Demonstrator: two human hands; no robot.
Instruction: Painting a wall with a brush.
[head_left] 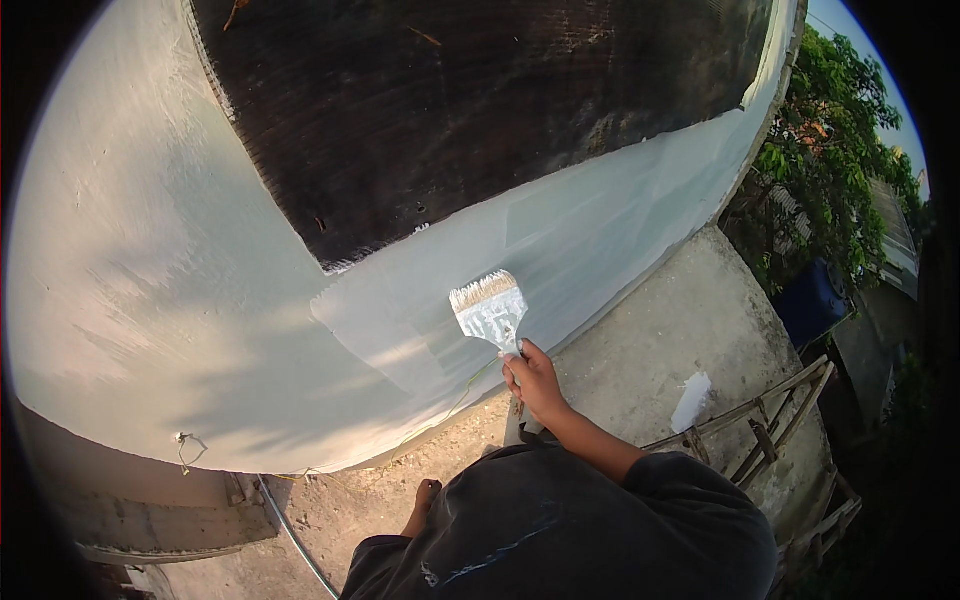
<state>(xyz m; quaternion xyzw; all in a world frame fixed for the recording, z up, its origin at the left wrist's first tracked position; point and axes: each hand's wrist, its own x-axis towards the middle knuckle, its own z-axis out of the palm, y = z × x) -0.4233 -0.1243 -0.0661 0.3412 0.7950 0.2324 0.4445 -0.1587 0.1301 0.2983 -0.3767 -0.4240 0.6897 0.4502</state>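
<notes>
My right hand (pixel 532 382) is closed round the handle of a wide, flat paintbrush (pixel 492 312). White paint smears the brush's body, and its pale bristles point up toward the wall (pixel 400 330). Whether the bristle tips touch the wall cannot be made out. The wall has a pale, whitish-blue coat with streaks and overlapping patches. Above the brush, a large dark panel (pixel 480 120) is set in the wall, its lower edge bordered by paint. Low beside my dark shirt is my left hand (pixel 427 493), small in view and partly hidden, its fingers unclear.
A concrete ledge (pixel 650 330) runs along the wall's foot, with a white paint patch (pixel 691 402) on it. A wooden ladder-like frame (pixel 765 425) lies at the right, near a blue barrel (pixel 815 305) and trees (pixel 830 150). A thin pipe (pixel 295 535) and wires (pixel 187 448) are at lower left.
</notes>
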